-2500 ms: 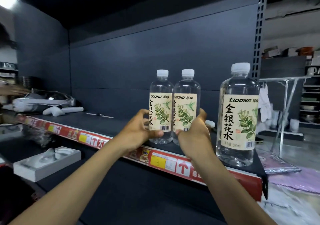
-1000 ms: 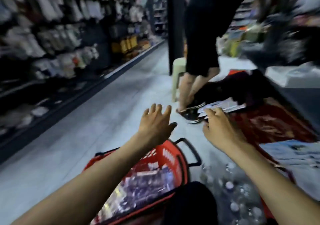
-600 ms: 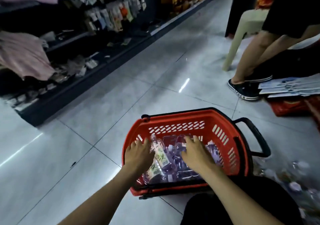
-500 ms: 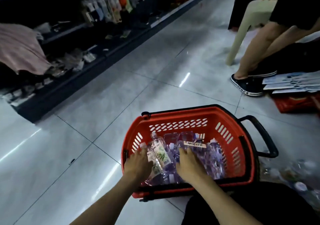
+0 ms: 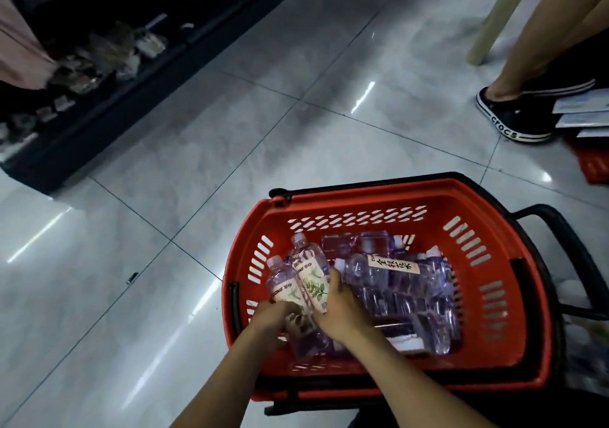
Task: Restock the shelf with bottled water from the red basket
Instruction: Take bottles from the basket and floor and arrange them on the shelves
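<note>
Fingers (image 5: 335, 277) of the left hand (image 5: 273, 317) and right hand (image 5: 341, 309) curl round two bottles (image 5: 309, 282) by the red basket's (image 5: 362, 194) left wall; many more lie there, so restocking seems unfinished.

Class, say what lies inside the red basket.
Labelled water bottles lie heaped inside the red basket; the left hand and right hand each grip one. Lower bottles are covered.

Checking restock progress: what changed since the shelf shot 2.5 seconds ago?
Both hands let go of the two shelved bottles and went down into the basket. The left hand now grips one bottle, the right hand a second bottle, both tilted caps-up. The basket stays on the floor, the remaining bottles lying in it.
</note>
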Motion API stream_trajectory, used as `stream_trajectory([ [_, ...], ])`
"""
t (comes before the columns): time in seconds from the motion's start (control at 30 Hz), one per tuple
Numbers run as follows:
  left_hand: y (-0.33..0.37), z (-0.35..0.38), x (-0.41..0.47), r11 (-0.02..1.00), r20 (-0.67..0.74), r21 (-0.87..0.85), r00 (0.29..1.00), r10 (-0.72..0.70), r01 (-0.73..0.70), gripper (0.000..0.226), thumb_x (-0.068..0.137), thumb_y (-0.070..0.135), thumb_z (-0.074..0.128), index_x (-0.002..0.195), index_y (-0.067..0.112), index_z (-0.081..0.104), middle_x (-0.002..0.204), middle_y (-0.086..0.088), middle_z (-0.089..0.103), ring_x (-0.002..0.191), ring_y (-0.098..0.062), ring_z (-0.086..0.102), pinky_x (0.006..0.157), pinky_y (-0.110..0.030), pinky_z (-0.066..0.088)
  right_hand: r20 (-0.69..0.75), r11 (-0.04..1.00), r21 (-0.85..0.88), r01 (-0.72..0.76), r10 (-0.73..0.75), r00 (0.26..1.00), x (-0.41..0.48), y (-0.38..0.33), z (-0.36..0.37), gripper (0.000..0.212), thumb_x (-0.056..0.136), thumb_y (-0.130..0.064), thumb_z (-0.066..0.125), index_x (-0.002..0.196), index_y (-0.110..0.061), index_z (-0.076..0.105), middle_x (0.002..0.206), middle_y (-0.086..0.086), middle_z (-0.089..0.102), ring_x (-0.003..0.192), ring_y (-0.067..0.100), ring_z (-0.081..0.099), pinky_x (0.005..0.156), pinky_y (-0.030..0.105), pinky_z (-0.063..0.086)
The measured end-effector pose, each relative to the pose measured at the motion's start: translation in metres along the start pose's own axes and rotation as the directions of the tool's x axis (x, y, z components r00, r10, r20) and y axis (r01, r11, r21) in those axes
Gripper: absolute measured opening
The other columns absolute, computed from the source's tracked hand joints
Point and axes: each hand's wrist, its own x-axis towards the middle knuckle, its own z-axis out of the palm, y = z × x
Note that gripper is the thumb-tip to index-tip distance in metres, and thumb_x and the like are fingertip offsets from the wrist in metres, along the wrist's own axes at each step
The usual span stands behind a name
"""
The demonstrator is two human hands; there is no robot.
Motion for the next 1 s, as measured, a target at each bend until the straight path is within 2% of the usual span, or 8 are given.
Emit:
stream_trajectory([
  [0.13,-0.001,0.004,0.016,0.997,-0.02,-0.078,0.999,-0.028,0.027,0.031,0.072,-0.005,0.072,0.102,-0.004,0.061,0.065,-0.018,0.067,0.054,-0.027,0.062,0.066,-0.042,0.052,0.045,0.999,0.049,-0.014,0.012,0.999,0.009,0.008,-0.003,0.094,0.085,-0.031,0.071,0.143,-0.039,-0.003,0.126,0.009,0.06,0.091,0.025,0.066,0.074,0.04,0.059],
  [0.3,-0.006,0.007,0.018,0.994,-0.052,-0.11,0.999,0.018,-0.024,0.031,0.073,-0.005,0.076,0.102,-0.002,0.066,0.091,-0.022,0.074,0.087,-0.041,0.07,0.082,-0.059,0.055,0.167,0.989,0.15,-0.006,-0.019,0.986,0.012,0.017,-0.024,0.093,0.083,-0.023,0.075,0.146,-0.034,0.007,0.122,0.004,0.065,0.074,0.013,0.062,0.056,0.024,0.051],
  [0.4,-0.007,0.007,0.01,0.995,-0.032,-0.099,0.999,0.009,-0.012,0.037,0.067,0.002,0.083,0.099,-0.006,0.066,0.086,-0.02,0.075,0.085,-0.039,0.071,0.08,-0.057,0.056,0.204,0.977,0.212,-0.001,-0.044,0.978,0.009,0.02,-0.037,0.103,0.078,-0.024,0.079,0.149,-0.044,0.007,0.135,-0.001,0.058,0.091,0.016,0.064,0.074,0.031,0.057],
  [0.5,-0.007,0.009,-0.002,0.992,0.017,-0.121,1.0,0.026,-0.024,0.051,0.054,0.01,0.089,0.096,-0.008,0.067,0.088,-0.02,0.074,0.088,-0.038,0.069,0.078,-0.052,0.058,0.253,0.958,0.282,-0.055,-0.019,0.967,0.001,0.019,-0.052,0.106,0.073,-0.029,0.082,0.153,-0.036,0.013,0.15,-0.002,0.043,0.122,0.023,0.054,0.094,0.035,0.049],
  [0.57,-0.007,0.009,-0.01,0.99,0.053,-0.132,0.997,0.049,-0.042,0.065,0.045,0.014,0.09,0.1,-0.009,0.065,0.09,-0.022,0.074,0.087,-0.038,0.069,0.074,-0.048,0.058,0.292,0.936,0.339,-0.091,-0.013,0.956,-0.011,0.021,-0.063,0.087,0.075,-0.025,0.081,0.147,-0.027,0.032,0.143,0.0,0.051,0.121,0.02,0.055,0.095,0.031,0.047],
  [0.67,-0.001,0.003,-0.026,0.979,0.093,-0.158,0.985,0.146,-0.13,0.075,0.048,0.011,0.091,0.114,-0.007,0.06,0.094,-0.025,0.073,0.084,-0.039,0.069,0.067,-0.045,0.057,0.315,0.903,0.412,-0.123,-0.014,0.949,-0.029,0.026,-0.079,0.059,0.08,-0.017,0.077,0.132,-0.018,0.05,0.123,0.0,0.064,0.097,0.011,0.06,0.069,0.017,0.048],
  [0.83,0.032,0.003,-0.079,0.935,0.124,-0.134,0.931,0.345,-0.328,0.085,0.05,0.01,0.091,0.124,-0.004,0.052,0.091,-0.025,0.072,0.07,-0.034,0.072,0.061,-0.04,0.056,0.171,0.832,0.552,-0.058,-0.045,0.984,-0.056,0.024,-0.115,0.058,0.073,-0.009,0.081,0.126,-0.016,0.058,0.108,-0.004,0.069,0.094,0.012,0.069,0.086,0.032,0.058],
  [1.0,0.08,0.027,-0.159,0.817,0.202,-0.07,0.794,0.574,-0.573,0.062,0.065,0.007,0.08,0.12,-0.002,0.055,0.085,-0.018,0.075,0.076,-0.035,0.074,0.068,-0.049,0.06,-0.021,0.769,0.636,0.068,-0.071,0.997,-0.111,0.024,-0.178,0.042,0.073,-0.008,0.082,0.104,-0.027,0.061,0.099,-0.006,0.071,0.096,0.016,0.07,0.088,0.038,0.057],
])
